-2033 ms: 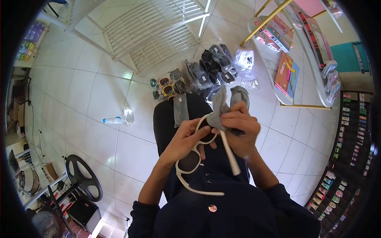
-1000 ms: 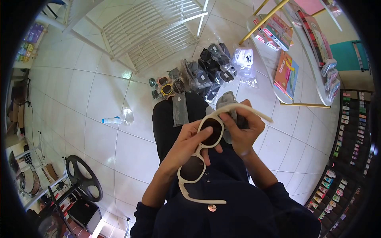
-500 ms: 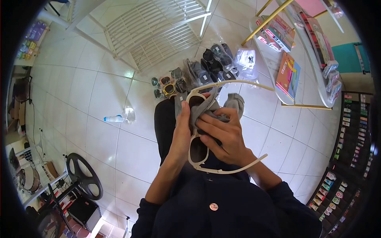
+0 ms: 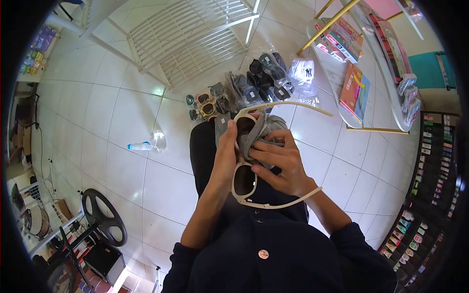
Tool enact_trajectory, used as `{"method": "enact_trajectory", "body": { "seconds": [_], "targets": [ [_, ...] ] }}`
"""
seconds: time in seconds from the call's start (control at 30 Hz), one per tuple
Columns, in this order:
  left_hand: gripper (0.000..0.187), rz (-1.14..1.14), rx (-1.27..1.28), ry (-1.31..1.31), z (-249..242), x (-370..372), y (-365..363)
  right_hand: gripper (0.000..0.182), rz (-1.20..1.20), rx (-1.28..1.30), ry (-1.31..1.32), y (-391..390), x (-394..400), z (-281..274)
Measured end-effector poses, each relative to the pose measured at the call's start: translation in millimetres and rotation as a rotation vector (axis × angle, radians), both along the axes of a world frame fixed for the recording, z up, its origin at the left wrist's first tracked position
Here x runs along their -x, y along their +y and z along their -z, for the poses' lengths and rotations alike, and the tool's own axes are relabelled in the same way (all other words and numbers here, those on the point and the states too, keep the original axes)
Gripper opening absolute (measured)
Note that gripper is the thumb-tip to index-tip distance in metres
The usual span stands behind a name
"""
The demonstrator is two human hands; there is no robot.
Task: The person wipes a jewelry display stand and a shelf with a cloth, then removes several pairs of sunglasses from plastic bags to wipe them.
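Cream-framed sunglasses with dark lenses are held in front of my torso, both arms unfolded toward the right. My left hand grips the frame near the bridge and upper lens, thumb on the near side and the other fingers mostly hidden behind. In my right hand is a bunched grey cloth, pressed against the frame beside the upper lens. The fold of cloth covers part of that lens. The lower lens is uncovered. A grey piece with a small white label lies by my leg, just beyond my left hand.
Several sunglasses and bagged dark caps lie on the tiled floor ahead, with a white cap beside them. A white slatted rack stands beyond. A blue-labelled bottle lies at left. Shelves stand at right.
The cloth has shifted slightly along the upper lens with my right hand, its fold now more upright. The sunglasses have tilted a little, and their lower arm has moved up and left.
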State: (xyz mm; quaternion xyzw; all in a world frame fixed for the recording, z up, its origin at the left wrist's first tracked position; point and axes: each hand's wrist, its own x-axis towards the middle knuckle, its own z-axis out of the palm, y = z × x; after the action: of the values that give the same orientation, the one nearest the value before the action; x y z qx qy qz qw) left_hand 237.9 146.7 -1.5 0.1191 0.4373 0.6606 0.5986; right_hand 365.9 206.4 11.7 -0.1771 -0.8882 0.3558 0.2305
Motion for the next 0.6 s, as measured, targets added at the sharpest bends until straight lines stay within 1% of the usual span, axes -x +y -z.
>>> {"method": "enact_trajectory", "body": {
  "seconds": [0.07, 0.13, 0.23, 0.27, 0.3, 0.33, 0.37, 0.4, 0.43, 0.5, 0.53, 0.57, 0.6],
  "targets": [
    [0.051, -0.027, 0.005, -0.009, 1.8, -0.2, 1.9, 0.027, -0.012, 0.061, 0.033, 1.7, -1.7, -1.2],
    [0.05, -0.117, 0.039, -0.122, 7.5, 1.8, 1.4, 0.027, -0.042, 0.066, 0.022, -5.4, -2.3, -3.0],
    [0.049, -0.155, 0.047, -0.086, 8.9, 1.4, 2.0, 0.025, -0.072, 0.111, 0.038, -9.0, -7.1, 3.2],
    [0.049, -0.139, 0.051, -0.151, 9.8, -0.2, 1.9, 0.026, -0.063, 0.217, 0.032, -8.2, -10.5, 4.3],
    [0.049, -0.138, 0.052, -0.15, 14.5, 0.3, 1.4, 0.026, -0.052, 0.322, 0.025, -7.1, -14.7, 6.1],
    [0.049, -0.087, 0.047, -0.173, 21.5, 1.7, 1.3, 0.022, -0.045, 0.462, 0.121, -2.3, -18.9, 11.1],
    [0.05, -0.037, 0.043, -0.197, 24.4, 3.8, 1.0, 0.02, 0.061, 0.76, 0.225, -3.0, -26.1, 18.6],
    [0.05, 0.008, 0.048, -0.348, 21.4, 7.4, -1.0, 0.027, 0.08, 1.092, 0.386, 2.5, -33.3, 24.2],
    [0.05, 0.005, 0.047, -0.347, 19.8, 9.6, -2.2, 0.034, 0.098, 1.423, 0.549, 11.2, -40.0, 29.5],
    [0.05, 0.109, 0.029, -0.36, 17.9, 11.2, -3.2, 0.049, 0.437, 1.242, 0.557, 31.8, -49.3, 41.3],
    [0.05, 0.129, -0.002, -0.435, 19.2, 8.0, -3.4, 0.052, 0.43, 1.296, 0.651, 40.2, -44.6, 35.0],
    [0.05, 0.198, -0.016, -0.489, 15.7, 4.9, -4.0, 0.054, 0.422, 1.351, 0.745, 46.8, -39.5, 25.5],
    [0.05, 0.278, -0.019, -0.528, 15.6, 1.1, -4.4, 0.045, 0.436, 1.239, 0.708, 49.2, -34.9, 21.1]
  ]
}}
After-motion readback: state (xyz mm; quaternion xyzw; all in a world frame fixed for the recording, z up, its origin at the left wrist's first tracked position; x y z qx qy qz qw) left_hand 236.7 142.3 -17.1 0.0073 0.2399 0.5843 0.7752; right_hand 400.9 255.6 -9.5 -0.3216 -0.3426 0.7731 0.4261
